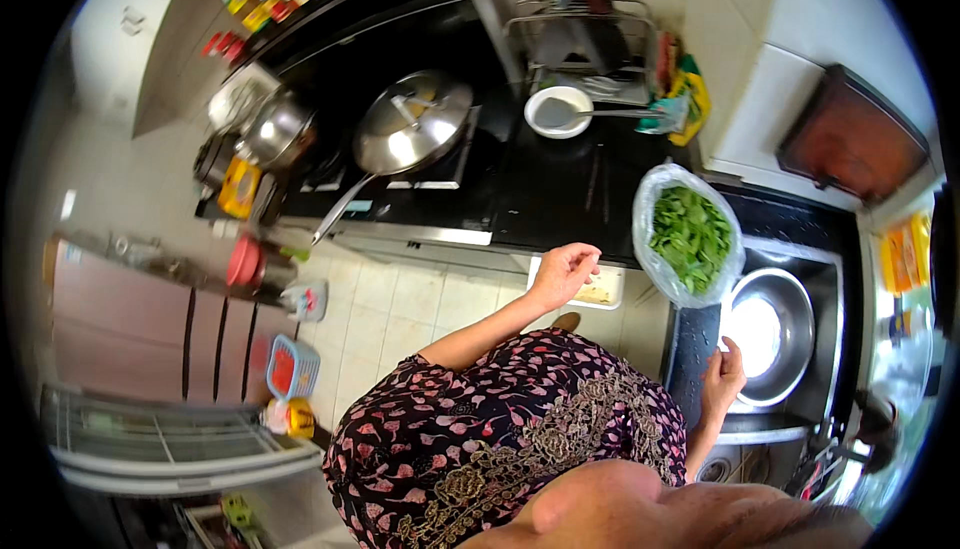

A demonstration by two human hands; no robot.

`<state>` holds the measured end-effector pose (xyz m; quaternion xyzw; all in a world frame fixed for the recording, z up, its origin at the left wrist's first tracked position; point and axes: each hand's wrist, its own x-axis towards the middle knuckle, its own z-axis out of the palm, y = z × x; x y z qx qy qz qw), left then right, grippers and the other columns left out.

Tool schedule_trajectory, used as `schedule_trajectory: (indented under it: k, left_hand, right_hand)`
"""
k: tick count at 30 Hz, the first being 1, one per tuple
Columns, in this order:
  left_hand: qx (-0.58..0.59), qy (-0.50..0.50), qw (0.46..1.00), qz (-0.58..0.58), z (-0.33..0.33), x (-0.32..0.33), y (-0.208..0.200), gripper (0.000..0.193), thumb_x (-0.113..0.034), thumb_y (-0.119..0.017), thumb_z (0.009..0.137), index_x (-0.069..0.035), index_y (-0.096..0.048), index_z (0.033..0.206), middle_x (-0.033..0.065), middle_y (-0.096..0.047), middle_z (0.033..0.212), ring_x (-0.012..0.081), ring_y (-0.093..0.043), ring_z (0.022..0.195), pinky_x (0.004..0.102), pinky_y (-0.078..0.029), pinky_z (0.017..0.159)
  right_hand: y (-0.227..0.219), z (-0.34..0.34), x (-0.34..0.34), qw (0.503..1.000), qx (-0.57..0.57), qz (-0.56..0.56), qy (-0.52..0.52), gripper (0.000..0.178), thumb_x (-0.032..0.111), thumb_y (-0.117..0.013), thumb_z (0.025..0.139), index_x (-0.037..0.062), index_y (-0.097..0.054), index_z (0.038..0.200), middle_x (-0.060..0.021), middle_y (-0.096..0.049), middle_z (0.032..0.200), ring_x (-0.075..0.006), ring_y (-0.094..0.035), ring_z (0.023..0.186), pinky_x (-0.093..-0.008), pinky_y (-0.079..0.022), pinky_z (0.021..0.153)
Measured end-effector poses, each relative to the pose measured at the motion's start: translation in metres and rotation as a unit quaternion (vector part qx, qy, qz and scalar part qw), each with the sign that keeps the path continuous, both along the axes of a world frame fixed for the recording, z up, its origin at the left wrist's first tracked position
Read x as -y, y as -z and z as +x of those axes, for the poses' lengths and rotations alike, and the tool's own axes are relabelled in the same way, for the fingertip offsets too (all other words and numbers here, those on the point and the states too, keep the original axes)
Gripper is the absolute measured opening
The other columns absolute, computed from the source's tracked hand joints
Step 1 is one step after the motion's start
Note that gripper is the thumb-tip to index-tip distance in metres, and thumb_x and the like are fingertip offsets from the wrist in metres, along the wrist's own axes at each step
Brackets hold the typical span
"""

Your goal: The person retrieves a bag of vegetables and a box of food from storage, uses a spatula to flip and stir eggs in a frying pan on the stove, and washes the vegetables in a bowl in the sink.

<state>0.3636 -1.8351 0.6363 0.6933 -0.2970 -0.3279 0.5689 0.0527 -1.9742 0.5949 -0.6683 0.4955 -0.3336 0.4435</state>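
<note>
My left hand (566,275) hangs in the air just in front of the counter edge, fingers loosely bent and a little apart, holding nothing visible. Near the sink's left rim is my right hand (724,377), its fingers apart and nothing in them. Between and beyond both hands, a clear plastic bag (648,234) of green leaves (690,237) stands open at the counter corner. A large steel basin (798,349) sits in the sink (828,284), close to my right hand.
A lidded steel pan (415,127) rests on the stove, its handle (342,211) jutting past the front edge. Behind the counter are a white bowl (556,119) with a spatula across it, chopsticks (597,184) and a knife rack (590,34). A blue basket (292,369) stands at left.
</note>
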Motion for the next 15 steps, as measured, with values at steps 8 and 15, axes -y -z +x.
schedule_trajectory:
  k: [8, 15]
  left_hand:
    - [-0.021, -0.092, 0.996, -0.004, 0.011, -0.064, 0.001, 0.022, -0.015, -0.056, 0.093, 0.002, -0.062, 0.105, 0.0072, -0.066, 0.082, 0.0110, -0.063, 0.072, 0.0244, -0.053, 0.061]
    - [-0.030, -0.078, 0.996, -0.028, 0.079, -0.114, -0.006, 0.023, -0.014, -0.053, 0.095, 0.002, -0.060, 0.108, 0.0078, -0.066, 0.086, 0.0112, -0.063, 0.073, 0.0239, -0.052, 0.065]
  right_hand:
    - [0.002, 0.031, 0.020, 0.975, -0.087, -0.112, -0.169, 0.017, 0.014, -0.057, 0.093, -0.0009, -0.064, 0.095, -0.0005, -0.051, 0.058, -0.0044, -0.043, 0.048, -0.0217, -0.033, 0.039]
    - [-0.021, 0.129, -0.055, 0.963, -0.104, -0.075, -0.237, 0.017, 0.013, -0.059, 0.091, -0.0015, -0.066, 0.098, -0.0031, -0.061, 0.067, -0.0073, -0.055, 0.056, -0.0221, -0.043, 0.044]
